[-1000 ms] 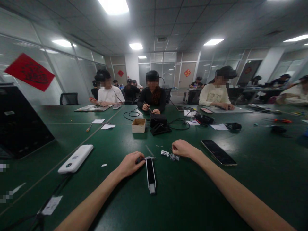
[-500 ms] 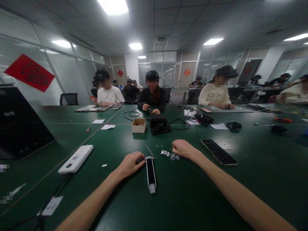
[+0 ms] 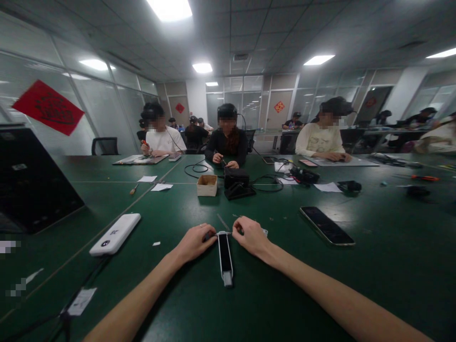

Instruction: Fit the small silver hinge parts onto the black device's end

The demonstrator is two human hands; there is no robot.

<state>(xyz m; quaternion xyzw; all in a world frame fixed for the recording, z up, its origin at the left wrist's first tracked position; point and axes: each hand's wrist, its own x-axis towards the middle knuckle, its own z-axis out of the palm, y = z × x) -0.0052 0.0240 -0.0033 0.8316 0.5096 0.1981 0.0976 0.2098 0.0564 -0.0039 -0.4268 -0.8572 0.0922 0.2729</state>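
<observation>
Left hand [image 3: 195, 242], nearer, sits at the far-left end of a slim white-framed black bar [image 3: 224, 256] lying near-to-far, right hand [image 3: 252, 238] just right; either grip unclear.

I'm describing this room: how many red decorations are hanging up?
4: a large decoration on the left glass partition, a small decoration on the left back door, a brighter decoration on the middle door, a dim decoration on the dark right door. More may be hidden.
</observation>
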